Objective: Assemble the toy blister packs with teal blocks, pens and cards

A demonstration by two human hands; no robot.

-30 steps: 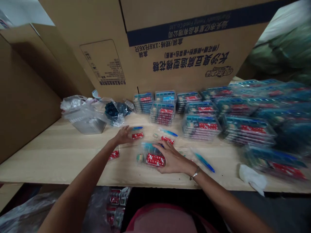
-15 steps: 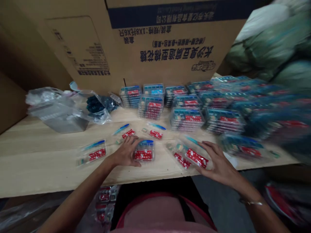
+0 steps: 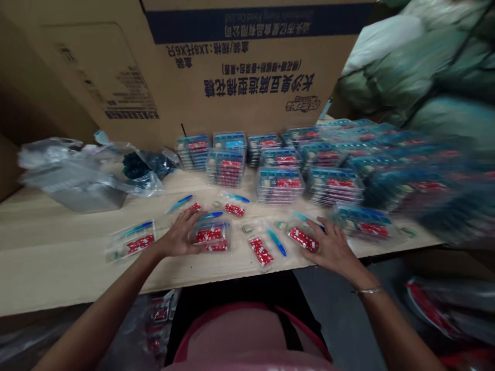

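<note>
My left hand (image 3: 178, 234) is curled around the left side of a small stack of clear packets (image 3: 211, 235), each with a red patterned item and a blue pen inside. Near the table's front edge my right hand (image 3: 331, 246) lies on another clear packet with a red item (image 3: 302, 238), fingers pressed on it. Between the hands lie a loose red packet (image 3: 260, 251) and a blue pen (image 3: 277, 241). One more packet (image 3: 131, 240) lies left of my left hand.
Several stacks of filled clear packets (image 3: 279, 183) stand in rows at the back and right of the wooden table (image 3: 58, 257). A large cardboard box (image 3: 232, 67) stands behind them. Plastic bags and a clear tub (image 3: 83, 180) sit at the back left. Green sacks (image 3: 417, 77) are piled at the right.
The view has swung to the right. My left hand has stayed on the small stack while my right hand slid left, closer to the stack, with its packet.
</note>
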